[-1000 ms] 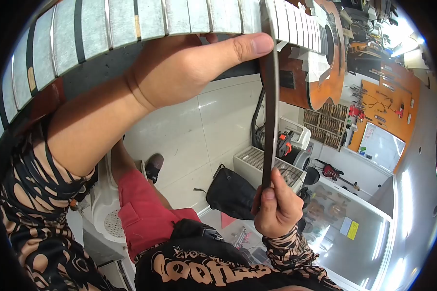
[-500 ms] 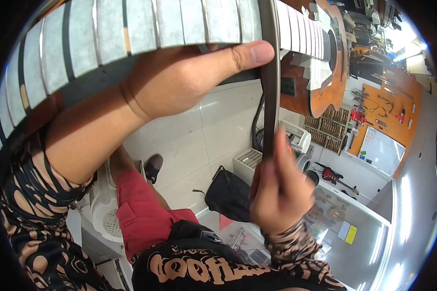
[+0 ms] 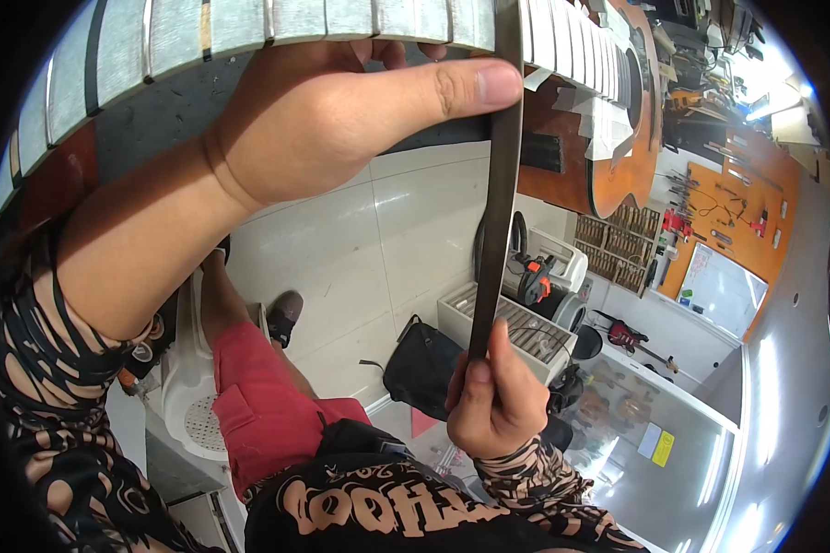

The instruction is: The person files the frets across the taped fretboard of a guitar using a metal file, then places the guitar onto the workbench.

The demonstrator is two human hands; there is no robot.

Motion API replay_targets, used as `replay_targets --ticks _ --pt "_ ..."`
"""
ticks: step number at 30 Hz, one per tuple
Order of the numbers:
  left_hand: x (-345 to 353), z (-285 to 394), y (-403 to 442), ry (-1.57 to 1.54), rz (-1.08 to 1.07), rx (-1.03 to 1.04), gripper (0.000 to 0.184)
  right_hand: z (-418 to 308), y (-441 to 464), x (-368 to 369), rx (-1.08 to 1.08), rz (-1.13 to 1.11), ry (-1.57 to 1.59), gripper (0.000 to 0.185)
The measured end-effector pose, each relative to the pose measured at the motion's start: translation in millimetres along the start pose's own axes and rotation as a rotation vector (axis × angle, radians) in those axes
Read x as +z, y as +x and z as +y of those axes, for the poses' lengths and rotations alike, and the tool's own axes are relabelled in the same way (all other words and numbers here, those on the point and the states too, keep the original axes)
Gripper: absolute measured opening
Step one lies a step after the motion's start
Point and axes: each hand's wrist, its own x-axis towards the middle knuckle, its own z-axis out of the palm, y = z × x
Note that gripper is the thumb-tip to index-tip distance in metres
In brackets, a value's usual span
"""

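A long, dark, flat metal file (image 3: 500, 203) lies crosswise over the taped fretboard (image 3: 295, 18) of an acoustic guitar (image 3: 549, 161). My right hand (image 3: 498, 401) is closed around its lower end, thumb and index finger stretched along it. My left hand (image 3: 341, 115) is at the edge of the neck, its thumb pressed against the side of the file. The other left fingers curl in behind the neck and are partly hidden. Bare metal frets show between the pale strips of tape, and more tape (image 3: 604, 129) covers the guitar's body near the soundhole.
Below lie a black backpack (image 3: 424, 369) and a white crate (image 3: 516, 332) beside a machine with orange parts (image 3: 535, 279). A glass-topped case (image 3: 654, 415) stands to the right. Tools hang on an orange board (image 3: 728, 212), and a red electric guitar (image 3: 622, 334) is near the wall.
My right hand has moved down and left with the file, showing more of its length below the neck. My left hand has shifted slightly up in view, its thumb still on the file.
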Motion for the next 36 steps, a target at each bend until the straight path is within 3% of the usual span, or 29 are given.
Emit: replay_targets --ticks 3,5,10,14,20,23,26,28,31,33,34,35,36 --pt "-9.0 13.8 2.9 0.170 -0.229 -0.255 0.035 -18.9 46.8 2.5 -0.090 0.036 -0.057 0.044" --pt "-4.1 1.8 1.8 0.030 -0.153 -0.201 0.025 -33.1 108.1 5.7 -0.227 0.084 -0.014 0.038" --pt "-10.3 -8.8 -3.3 -0.072 -0.094 -0.213 0.012 -83.3 138.2 3.7 -0.025 0.213 0.219 0.039" --pt "-5.9 2.2 -0.2 -0.042 -0.021 -0.102 0.012 -65.5 116.8 -15.4 0.014 0.131 0.362 0.043" --pt "-12.0 0.5 5.2 -0.010 -0.094 -0.072 0.013 -19.6 39.0 -26.2 0.234 0.071 0.438 0.048" --pt "-12.2 -3.3 6.0 -0.104 -0.060 -0.121 0.016 -1.0 16.6 -25.3 0.105 -0.006 0.478 0.043" --pt "-14.8 -15.1 4.7 -0.155 -0.043 -0.108 0.015 9.3 5.1 -19.7 0.145 0.041 0.527 0.040" --pt "-1.2 10.2 17.1 -0.172 0.094 -0.130 0.072 4.3 -4.6 -29.3 0.088 0.010 0.487 0.041" --pt "-19.5 -5.9 18.6 -0.355 -0.260 0.011 0.071 4.1 -8.9 -33.7 0.044 -0.039 0.463 0.041" --pt "-22.4 -15.0 11.7 -0.067 -0.126 -0.021 0.034 7.9 -8.2 -33.9 -0.024 -0.057 0.444 0.042" --pt "-14.3 -9.6 12.0 -0.066 -0.127 -0.024 0.034 8.0 -9.2 -31.8 -0.021 -0.058 0.447 0.042" --pt "3.0 1.5 14.1 -0.187 0.021 -0.068 0.052 7.6 -10.0 -31.2 -0.030 -0.062 0.421 0.042" --pt "7.6 6.7 14.7 -0.224 0.069 -0.092 0.059 7.1 -11.2 -30.9 -0.039 -0.068 0.391 0.042"
